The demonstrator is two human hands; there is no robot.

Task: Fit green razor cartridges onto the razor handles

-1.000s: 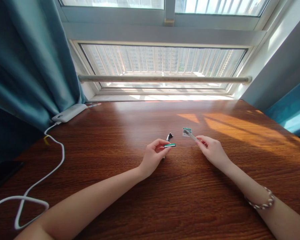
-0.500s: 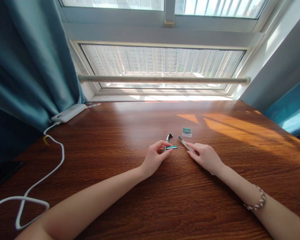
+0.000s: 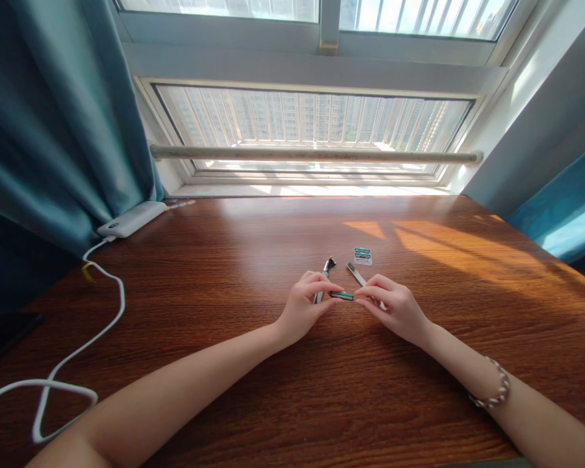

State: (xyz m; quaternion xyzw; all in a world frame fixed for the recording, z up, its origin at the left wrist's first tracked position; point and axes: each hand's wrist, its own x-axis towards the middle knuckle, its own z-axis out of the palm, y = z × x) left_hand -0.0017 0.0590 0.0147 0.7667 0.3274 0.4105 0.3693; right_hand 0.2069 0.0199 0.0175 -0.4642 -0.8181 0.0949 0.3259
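A small black razor blade cartridge (image 3: 342, 296) with a green strip is between my hands, just above the table. My left hand (image 3: 308, 300) pinches its left end between thumb and fingers. The right end is at the pinched fingertips of my right hand (image 3: 394, 304). Beneath my left fingers lies a razor handle (image 3: 327, 267), grey with a black bare head and partly hidden. A toothbrush-like brush (image 3: 356, 273) with dark bristles and a pale handle rests on the table, its lower part behind my right fingers. Beyond it sits a clear cartridge case (image 3: 363, 255) holding green-striped cartridges.
The wooden table (image 3: 214, 260) reaches to the window sill. A white power bank (image 3: 132, 220) with a white cable (image 3: 123, 296) lies at the left, near a blue curtain (image 3: 63, 117). A dark flat object (image 3: 10, 335) is at the left edge. A metal rail (image 3: 316, 155) crosses the window.
My right hand has let go of the brush, which now lies on the table, and has moved left to the cartridge. My left hand has brought the cartridge slightly right and nearer.
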